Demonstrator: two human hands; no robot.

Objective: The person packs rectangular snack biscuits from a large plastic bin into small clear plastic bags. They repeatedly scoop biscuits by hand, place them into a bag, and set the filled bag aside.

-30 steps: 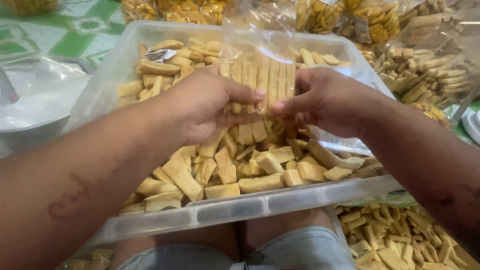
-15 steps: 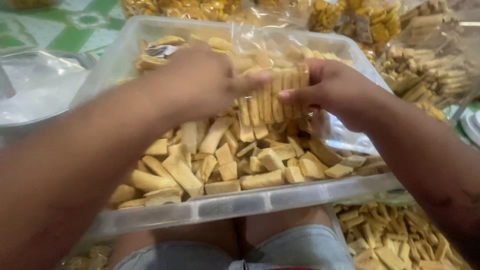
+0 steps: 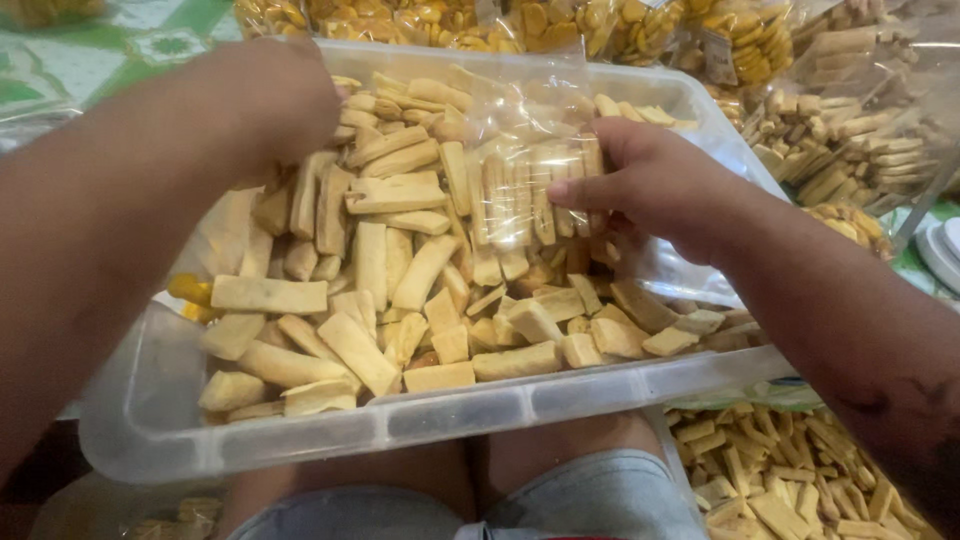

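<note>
A clear plastic tub rests on my lap, filled with several tan stick-shaped biscuits. My right hand grips a clear plastic bag with a neat row of biscuits standing inside it, held over the tub's middle. My left hand is at the tub's far left corner, down among the loose biscuits. Its fingers are hidden behind the back of the hand, so what they hold is unclear.
Packed clear bags of biscuits lie to the right and along the back. A second tray of loose biscuits sits low on the right. A green patterned cloth shows at the far left.
My left hand let go of the bag and moved left and away to the tub's far corner. My right hand still holds the bag of biscuits.
</note>
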